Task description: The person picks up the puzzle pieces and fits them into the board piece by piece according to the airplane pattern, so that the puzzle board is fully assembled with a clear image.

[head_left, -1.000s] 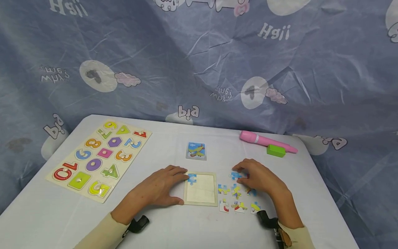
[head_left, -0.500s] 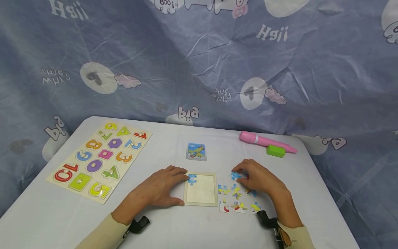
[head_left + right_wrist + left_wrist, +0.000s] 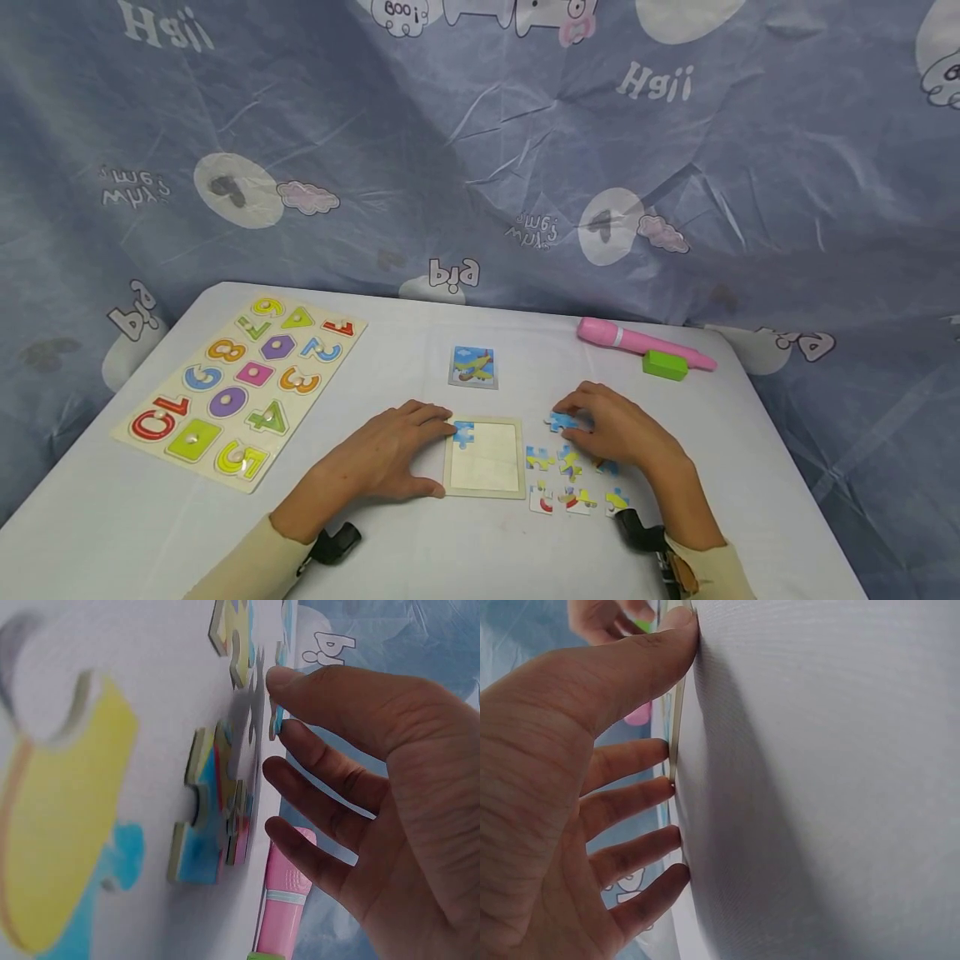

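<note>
A square wooden puzzle tray (image 3: 486, 492) lies flat with one blue piece (image 3: 463, 432) in its upper left corner. My left hand (image 3: 390, 450) rests along the tray's left side, thumb and fingertips at its edge, fingers spread; in the left wrist view the hand (image 3: 592, 787) touches the thin edge. Right of the tray, my right hand (image 3: 618, 425) pinches a blue puzzle piece (image 3: 560, 422) between thumb and fingers. The right wrist view shows that hand (image 3: 375, 772) with the piece (image 3: 277, 720) at its fingertips. Several loose pieces (image 3: 577, 500) lie below it, one partly hidden.
A picture card of a plane (image 3: 473, 367) lies behind the tray. The number board (image 3: 251, 392) is at the left. A pink pen-shaped object (image 3: 637, 340) and a green block (image 3: 665, 364) lie at the back right. A patterned cloth hangs behind the table.
My right hand has shifted slightly left with the blue piece, which has turned a little. My left hand and the tray have stayed in place.
</note>
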The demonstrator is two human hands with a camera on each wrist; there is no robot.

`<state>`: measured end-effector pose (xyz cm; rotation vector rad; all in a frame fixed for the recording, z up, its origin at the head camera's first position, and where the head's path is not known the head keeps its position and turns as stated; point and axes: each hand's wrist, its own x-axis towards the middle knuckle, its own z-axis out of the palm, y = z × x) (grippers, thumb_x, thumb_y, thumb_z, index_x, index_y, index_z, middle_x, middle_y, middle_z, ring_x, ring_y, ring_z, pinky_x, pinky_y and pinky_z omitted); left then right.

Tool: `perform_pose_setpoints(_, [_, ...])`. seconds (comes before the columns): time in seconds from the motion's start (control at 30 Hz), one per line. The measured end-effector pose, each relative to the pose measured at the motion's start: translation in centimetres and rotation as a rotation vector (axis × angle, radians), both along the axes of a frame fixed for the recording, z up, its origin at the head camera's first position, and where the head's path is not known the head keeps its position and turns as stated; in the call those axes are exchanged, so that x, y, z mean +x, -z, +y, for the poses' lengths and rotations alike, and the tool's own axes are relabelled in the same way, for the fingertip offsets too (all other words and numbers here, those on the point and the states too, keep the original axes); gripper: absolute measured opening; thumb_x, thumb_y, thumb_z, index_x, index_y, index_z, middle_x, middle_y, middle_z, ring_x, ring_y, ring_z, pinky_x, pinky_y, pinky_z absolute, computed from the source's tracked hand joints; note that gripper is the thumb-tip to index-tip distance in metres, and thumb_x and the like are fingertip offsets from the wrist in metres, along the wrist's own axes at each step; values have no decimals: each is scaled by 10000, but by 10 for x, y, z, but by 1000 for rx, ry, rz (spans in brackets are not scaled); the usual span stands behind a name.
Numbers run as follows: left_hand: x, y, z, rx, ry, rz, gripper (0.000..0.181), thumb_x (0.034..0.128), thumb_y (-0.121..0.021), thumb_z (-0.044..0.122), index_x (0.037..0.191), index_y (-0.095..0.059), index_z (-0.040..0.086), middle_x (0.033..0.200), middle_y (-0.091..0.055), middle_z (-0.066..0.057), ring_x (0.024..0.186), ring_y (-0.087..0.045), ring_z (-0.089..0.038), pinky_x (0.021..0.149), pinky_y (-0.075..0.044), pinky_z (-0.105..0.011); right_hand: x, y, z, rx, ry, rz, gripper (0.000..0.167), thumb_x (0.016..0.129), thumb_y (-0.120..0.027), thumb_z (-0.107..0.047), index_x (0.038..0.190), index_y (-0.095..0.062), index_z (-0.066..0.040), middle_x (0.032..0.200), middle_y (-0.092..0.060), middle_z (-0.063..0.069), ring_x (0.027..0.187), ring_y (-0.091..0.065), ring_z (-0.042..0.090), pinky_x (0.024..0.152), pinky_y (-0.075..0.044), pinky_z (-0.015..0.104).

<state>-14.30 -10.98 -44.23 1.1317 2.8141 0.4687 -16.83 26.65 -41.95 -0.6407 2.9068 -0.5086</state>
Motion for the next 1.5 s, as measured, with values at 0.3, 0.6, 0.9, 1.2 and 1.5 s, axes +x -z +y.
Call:
perform_pose_setpoints(0.3, [-1, 1, -1, -6, 1, 10, 798, 832, -878, 606, 1475, -653, 191, 1554, -576, 3, 1417, -515, -228, 1102, -506, -486, 0, 1, -8, 4, 5, 15, 318, 927, -858, -240, 1236, -801, -184, 1132, -671, -82, 971, -596, 107, 903, -553, 406])
perform_pose_setpoints(0.6, [-1, 1, 0, -2, -2, 1, 798, 830, -880, 604, 1474, -654, 190, 1555, -576, 2, 1416, -515, -230, 1105, -503, -491, 0, 3, -14, -3, -9, 27, 315, 934, -854, -243, 1239, -794, -192, 1135, -677, -98, 1016, -645, 87, 941, -567, 426])
perform_pose_setpoints(0.9, [-1, 1, 0, 4, 3, 7, 796, 828, -884, 599, 1466, -658, 181, 1546, -581, -3, 1408, -519, -233, 1093, -506, -490, 1, 5, -21, -22, -22, 30, 308, 929, -856, -237, 1229, -794, -205, 1112, -662, -122, 1027, -652, 79, 945, -567, 425])
perform_pose_setpoints(1.2, [-1, 2, 0, 2, 3, 4, 795, 829, -882, 602, 1465, -655, 184, 1550, -578, -5, 1416, -512, -236, 1096, -504, -500, 2, 5, -28, -47, -54, 26, 323, 930, -856, -245, 1242, -786, -200, 1125, -671, -116, 1047, -660, 87, 957, -568, 424])
perform_pose_setpoints(1.5, [-1, 2, 0, -3, 4, 13, 796, 827, -881, 607, 1464, -659, 184, 1545, -582, -1, 1409, -518, -228, 1088, -509, -481, 2, 6, -34, -47, -73, 34, 322, 934, -852, -251, 1246, -786, -203, 1130, -667, -130, 1045, -660, 70, 957, -568, 406])
